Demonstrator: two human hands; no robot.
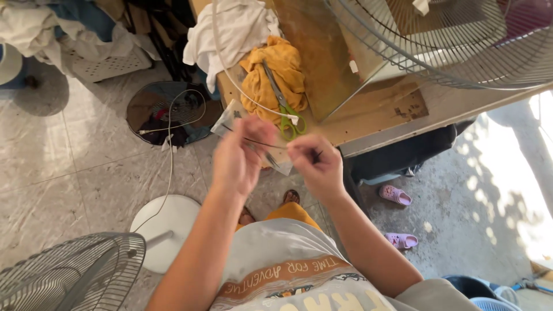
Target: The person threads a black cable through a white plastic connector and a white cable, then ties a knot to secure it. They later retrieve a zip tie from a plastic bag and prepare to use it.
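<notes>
My left hand (239,155) and my right hand (315,164) are raised close together in front of me, above a wooden table edge. Both pinch a thin dark wire (262,143) that runs between their fingertips. A small clear plastic piece (227,118) shows just behind my left hand; whether that hand holds it is unclear. Green-handled scissors (286,112) lie on a yellow cloth (276,75) on the table just beyond my hands.
A wooden table (391,109) carries a white cloth (236,29) and a large wire fan guard (455,40). On the tiled floor stand a white round fan base (167,227), another fan grille (69,273), a dark fan part (167,112) and pink sandals (396,196).
</notes>
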